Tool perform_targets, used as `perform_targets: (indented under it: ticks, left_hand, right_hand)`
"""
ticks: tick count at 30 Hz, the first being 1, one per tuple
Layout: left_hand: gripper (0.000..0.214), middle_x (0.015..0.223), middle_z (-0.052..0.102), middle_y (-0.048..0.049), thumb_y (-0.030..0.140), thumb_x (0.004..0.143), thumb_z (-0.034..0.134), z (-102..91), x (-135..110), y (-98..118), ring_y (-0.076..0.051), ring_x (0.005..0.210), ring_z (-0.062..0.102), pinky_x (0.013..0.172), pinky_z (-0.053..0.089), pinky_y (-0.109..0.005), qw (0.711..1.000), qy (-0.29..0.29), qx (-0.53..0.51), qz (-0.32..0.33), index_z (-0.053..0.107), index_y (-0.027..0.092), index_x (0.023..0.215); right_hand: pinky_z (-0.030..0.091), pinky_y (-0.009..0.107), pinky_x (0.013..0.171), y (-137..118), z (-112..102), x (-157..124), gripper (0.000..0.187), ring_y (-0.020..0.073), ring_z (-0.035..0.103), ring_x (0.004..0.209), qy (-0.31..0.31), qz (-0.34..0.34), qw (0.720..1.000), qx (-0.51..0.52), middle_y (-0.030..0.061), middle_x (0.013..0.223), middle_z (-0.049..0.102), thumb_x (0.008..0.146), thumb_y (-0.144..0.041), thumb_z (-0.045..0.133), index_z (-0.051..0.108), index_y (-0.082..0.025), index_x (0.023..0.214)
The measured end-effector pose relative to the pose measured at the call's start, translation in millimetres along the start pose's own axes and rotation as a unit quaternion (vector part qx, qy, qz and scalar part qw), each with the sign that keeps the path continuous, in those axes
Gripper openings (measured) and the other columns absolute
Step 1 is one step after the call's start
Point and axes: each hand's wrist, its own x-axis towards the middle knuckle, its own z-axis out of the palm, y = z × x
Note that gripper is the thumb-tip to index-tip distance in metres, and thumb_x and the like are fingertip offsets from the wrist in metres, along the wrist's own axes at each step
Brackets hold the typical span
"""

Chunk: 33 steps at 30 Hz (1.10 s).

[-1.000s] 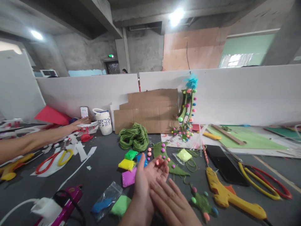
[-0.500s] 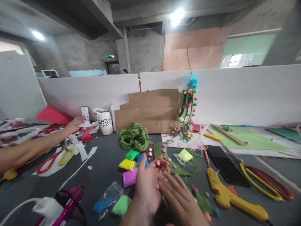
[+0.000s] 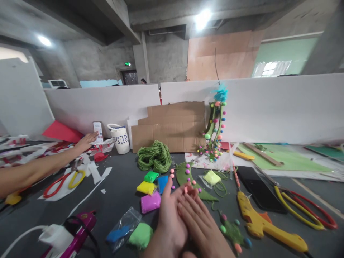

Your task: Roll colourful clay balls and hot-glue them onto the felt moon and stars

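Note:
My left hand (image 3: 168,218) lies palm up low in the middle. My right hand (image 3: 202,227) lies flat across it, palm to palm, fingers stretched. A small pink clay bit (image 3: 185,189) shows at the fingertips, pressed between the two hands. Just beyond them lies a curved green felt strip (image 3: 184,171) dotted with pink balls. Clay packets sit to the left: yellow (image 3: 146,187), magenta (image 3: 150,202), blue (image 3: 162,182), green (image 3: 151,176).
A yellow glue gun (image 3: 264,225), a black phone (image 3: 254,186) and red-yellow scissors (image 3: 305,209) lie right. Green yarn (image 3: 154,156), cardboard (image 3: 172,125) and a decorated green stem (image 3: 215,125) stand behind. Another person's arm (image 3: 40,166) reaches in at left. A magenta glue gun (image 3: 79,231) is near left.
My right hand has slid forward and back over my left palm, ending closer over it. The other person's hand has shifted slightly near the phone at left.

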Motion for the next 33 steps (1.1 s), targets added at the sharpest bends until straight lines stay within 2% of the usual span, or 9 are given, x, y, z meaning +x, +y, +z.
perform_targets:
  ticks: [2, 6, 10, 15, 18, 20, 23, 28, 33]
  left_hand:
    - [0.040, 0.077, 0.061, -0.0094, 0.047, 0.088, 0.042, -1.6, 1.6, 1.0, -0.018, 0.071, 0.064, 0.068, 0.052, -0.029, 1.000, -0.009, -0.006, 0.014, 0.057, 0.010, 0.090]
    - [0.043, 0.079, 0.062, -0.0111, 0.049, 0.087, 0.044, -6.8, 4.5, -1.5, -0.017, 0.071, 0.063, 0.069, 0.051, -0.027, 1.000, -0.019, -0.006, 0.023, 0.058, 0.008, 0.091]
    - [0.040, 0.081, 0.062, -0.0093, 0.046, 0.087, 0.045, -7.5, 4.3, -3.4, -0.016, 0.072, 0.064, 0.069, 0.051, -0.025, 1.000, -0.012, -0.006, 0.006, 0.059, 0.009, 0.093]
    - [0.045, 0.078, 0.061, -0.0104, 0.051, 0.086, 0.044, -7.5, 5.7, -4.1, -0.016, 0.068, 0.063, 0.069, 0.051, -0.027, 1.000, -0.013, -0.007, 0.018, 0.058, 0.008, 0.087]
    - [0.042, 0.080, 0.062, -0.0105, 0.048, 0.086, 0.047, -7.4, 4.5, -3.8, -0.017, 0.069, 0.063, 0.069, 0.052, -0.028, 1.000, -0.007, -0.001, 0.009, 0.059, 0.008, 0.091]
    - [0.042, 0.079, 0.062, -0.0095, 0.047, 0.088, 0.043, -6.4, 3.4, -1.6, -0.017, 0.071, 0.064, 0.069, 0.052, -0.027, 1.000, -0.004, -0.009, 0.016, 0.059, 0.009, 0.091]
    - [0.044, 0.076, 0.061, -0.0101, 0.048, 0.089, 0.039, -4.8, 2.4, -0.5, -0.017, 0.070, 0.064, 0.067, 0.051, -0.026, 1.000, -0.002, -0.016, 0.024, 0.058, 0.009, 0.088]
    - [0.041, 0.077, 0.063, -0.0096, 0.047, 0.087, 0.044, -1.6, 1.7, -4.6, -0.016, 0.067, 0.063, 0.066, 0.052, -0.027, 1.000, 0.002, -0.001, 0.001, 0.059, 0.010, 0.090]
    - [0.042, 0.075, 0.061, -0.0088, 0.046, 0.089, 0.039, -2.3, 1.5, -4.6, -0.014, 0.064, 0.061, 0.066, 0.051, -0.024, 1.000, -0.006, -0.012, 0.015, 0.059, 0.009, 0.085]
  right_hand:
    - [0.016, 0.036, 0.113, 0.4, -0.3, 0.6, 0.069, 0.0228, 0.040, 0.131, 0.001, -0.007, 1.000, 0.002, 0.0099, 0.131, 0.058, 0.094, -0.061, 0.026, 0.057, -0.006, 0.123]
    - [0.013, 0.033, 0.114, -1.5, 0.8, 0.6, 0.049, 0.0186, 0.042, 0.129, -0.004, -0.029, 0.999, -0.016, 0.0038, 0.129, 0.060, 0.101, -0.041, 0.027, 0.058, -0.010, 0.123]
    - [0.017, 0.036, 0.112, -1.5, -1.5, 0.0, 0.067, 0.0231, 0.042, 0.130, -0.006, -0.002, 1.000, -0.007, 0.0093, 0.131, 0.057, 0.096, -0.057, 0.024, 0.058, -0.006, 0.122]
    - [0.013, 0.034, 0.114, -4.3, -2.2, 3.2, 0.039, 0.0176, 0.039, 0.131, 0.003, -0.032, 0.999, -0.020, 0.0036, 0.128, 0.061, 0.102, -0.027, 0.028, 0.059, -0.011, 0.121]
    - [0.019, 0.036, 0.113, -4.4, -0.1, 1.7, 0.061, 0.0230, 0.037, 0.132, 0.004, -0.001, 1.000, -0.004, 0.0118, 0.131, 0.057, 0.099, -0.050, 0.023, 0.056, -0.004, 0.123]
    - [0.018, 0.036, 0.113, -3.7, -0.1, -0.2, 0.066, 0.0225, 0.038, 0.132, 0.000, -0.009, 1.000, 0.005, 0.0094, 0.131, 0.058, 0.096, -0.057, 0.023, 0.056, -0.006, 0.123]
    - [0.014, 0.033, 0.114, -3.4, -0.7, -0.8, 0.043, 0.0180, 0.039, 0.132, -0.003, -0.032, 0.999, -0.004, 0.0038, 0.129, 0.060, 0.101, -0.036, 0.029, 0.057, -0.011, 0.124]
    - [0.021, 0.037, 0.112, -2.0, 0.2, -0.8, 0.069, 0.0245, 0.035, 0.134, 0.007, 0.002, 1.000, 0.006, 0.0133, 0.133, 0.055, 0.094, -0.060, 0.028, 0.055, -0.005, 0.125]
    - [0.018, 0.034, 0.114, -2.8, 0.4, -0.6, 0.045, 0.0195, 0.036, 0.133, -0.006, -0.030, 1.000, -0.005, 0.0064, 0.130, 0.059, 0.101, -0.037, 0.030, 0.055, -0.010, 0.127]
